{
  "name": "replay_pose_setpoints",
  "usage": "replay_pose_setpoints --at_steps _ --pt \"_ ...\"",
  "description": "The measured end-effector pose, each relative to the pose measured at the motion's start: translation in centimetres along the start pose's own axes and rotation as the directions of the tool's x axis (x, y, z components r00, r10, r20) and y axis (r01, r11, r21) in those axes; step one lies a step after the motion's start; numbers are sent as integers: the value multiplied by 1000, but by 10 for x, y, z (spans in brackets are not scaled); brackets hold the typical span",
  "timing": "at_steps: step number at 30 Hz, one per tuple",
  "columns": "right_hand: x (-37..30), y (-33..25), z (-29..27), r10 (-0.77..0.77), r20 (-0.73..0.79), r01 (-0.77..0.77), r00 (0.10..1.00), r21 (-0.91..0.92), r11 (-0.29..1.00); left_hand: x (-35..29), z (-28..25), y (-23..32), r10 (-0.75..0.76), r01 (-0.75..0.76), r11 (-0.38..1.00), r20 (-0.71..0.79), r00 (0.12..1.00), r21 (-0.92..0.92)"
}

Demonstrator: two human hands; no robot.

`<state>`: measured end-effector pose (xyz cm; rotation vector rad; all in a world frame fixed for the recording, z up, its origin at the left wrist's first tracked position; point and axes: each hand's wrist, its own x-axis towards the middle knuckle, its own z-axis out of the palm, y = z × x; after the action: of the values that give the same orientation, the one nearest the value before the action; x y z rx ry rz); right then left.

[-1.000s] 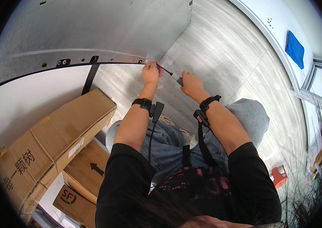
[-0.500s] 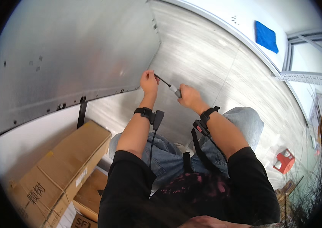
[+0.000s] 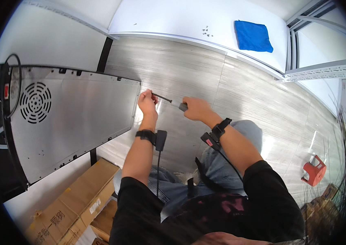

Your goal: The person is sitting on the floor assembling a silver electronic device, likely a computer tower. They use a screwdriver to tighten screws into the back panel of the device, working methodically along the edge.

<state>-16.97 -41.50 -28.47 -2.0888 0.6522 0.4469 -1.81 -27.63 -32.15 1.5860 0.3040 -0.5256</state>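
A screwdriver (image 3: 182,107) with a grey handle and a thin black shaft spans the gap between my hands. The handle's rear end is wrapped by the closed fingers of my right hand (image 3: 197,109). At the far end of the shaft, my left hand (image 3: 147,102) pinches the tip, its fingers partly hiding it. The light front of the handle blends with the floor behind. Just left of my left hand is the edge of a large silvery metal panel (image 3: 79,118) on a black-framed cabinet, with a round slotted vent (image 3: 36,103).
Long cardboard boxes (image 3: 75,196) lie at lower left. A white shelf (image 3: 164,20) across the far side carries a folded blue cloth (image 3: 253,36) and several small screws (image 3: 207,32). A red plastic object (image 3: 315,170) rests on the grey floor (image 3: 271,110) at right.
My view has shifted, so the panel's vent and black frame now show. Both hands still hold the screwdriver, which sits slightly lower and further left in view.
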Motion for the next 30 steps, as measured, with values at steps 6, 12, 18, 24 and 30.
replay_pose_setpoints --at_steps 6,12,18,24,30 --pt "-5 10 -81 9 -127 13 992 178 984 -12 86 59 -22 22 999 -1 1000 -33" --pt "6 41 -106 40 -321 79 946 348 934 8 145 68 49 -52 998 100 994 27" --pt "1 85 -121 261 -433 -64 863 418 906 39 233 49 -72 68 997 140 988 31" --pt "-22 120 -129 421 -464 -149 780 516 844 126 284 7 449 -567 704 352 822 428" --pt "-42 141 -122 506 -460 -281 730 473 835 146 331 -23 485 -631 448 421 767 634"
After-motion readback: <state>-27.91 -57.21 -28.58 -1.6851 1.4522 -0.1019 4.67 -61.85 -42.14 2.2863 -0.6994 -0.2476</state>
